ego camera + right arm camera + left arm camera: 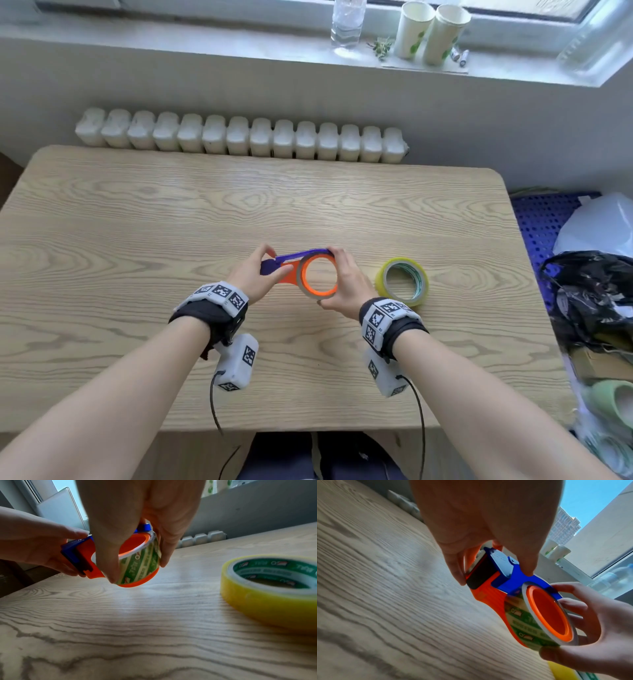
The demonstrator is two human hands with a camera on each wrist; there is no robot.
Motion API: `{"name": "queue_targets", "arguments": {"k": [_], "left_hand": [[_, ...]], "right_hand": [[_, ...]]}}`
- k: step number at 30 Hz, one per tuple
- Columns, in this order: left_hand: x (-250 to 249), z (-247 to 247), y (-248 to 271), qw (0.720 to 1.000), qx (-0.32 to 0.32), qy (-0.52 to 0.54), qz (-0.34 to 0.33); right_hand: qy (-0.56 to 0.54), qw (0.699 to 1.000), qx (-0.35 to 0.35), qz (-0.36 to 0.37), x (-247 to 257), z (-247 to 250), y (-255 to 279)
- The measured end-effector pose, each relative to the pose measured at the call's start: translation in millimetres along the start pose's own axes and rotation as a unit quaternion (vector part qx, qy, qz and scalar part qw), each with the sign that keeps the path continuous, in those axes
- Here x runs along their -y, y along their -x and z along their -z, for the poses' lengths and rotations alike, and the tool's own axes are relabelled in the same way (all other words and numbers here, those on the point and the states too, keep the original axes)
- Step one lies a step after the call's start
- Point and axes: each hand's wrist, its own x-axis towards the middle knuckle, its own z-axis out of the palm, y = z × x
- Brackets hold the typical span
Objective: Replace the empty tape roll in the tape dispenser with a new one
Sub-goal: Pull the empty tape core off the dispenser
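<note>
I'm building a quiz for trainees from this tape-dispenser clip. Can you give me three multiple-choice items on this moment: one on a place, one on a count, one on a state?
1. Where does the yellow tape roll lie?
A. on the table, to the right of the hands
B. on the windowsill
C. in the left hand

2. How many paper cups stand on the windowsill?
A. one
B. two
C. four

3. What is the empty tape roll's state?
A. lying loose on the table
B. on the tape dispenser's orange hub, gripped by the right hand
C. crushed flat

Answers: 1 A, it lies flat on the wood beside the right hand. 2 B, two stand side by side. 3 B, right fingers curl round it while the left hand holds the dispenser's blue end.
</note>
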Motion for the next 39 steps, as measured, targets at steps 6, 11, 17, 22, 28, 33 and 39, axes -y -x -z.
{"name": "queue_targets", "arguments": {"k": [6, 11, 17, 22, 28, 33, 39], "left_hand": [[-33, 7, 1, 0.996, -0.049, -0.066, 0.029], [-50, 18, 7, 0.994, -0.047, -0.098, 0.02], [-58, 26, 12, 0.992, -0.062, -0.111, 0.025], [-56, 26, 13, 0.987, -0.1, -0.121, 0.022], [-48, 25, 10, 0.991, -0.101, -0.087, 0.007], [-42, 28, 11, 0.999, -0.05, 0.006, -0.001], [-34, 36, 16, 0.991, 0.009, 0.128, -0.03]], "right_hand": [[0.015, 0.999, -0.005, 0.032, 11, 26, 3], [0.019, 1.0, 0.006, 0.022, 18, 37, 5], [-0.001, 1.0, -0.003, 0.008, 23, 42, 8], [0.007, 1.0, -0.008, 0.026, 23, 43, 6], [0.01, 0.998, -0.021, 0.051, 22, 43, 6], [0.014, 0.997, -0.031, 0.064, 23, 43, 4], [0.007, 0.997, -0.012, 0.071, 27, 44, 1]]}}
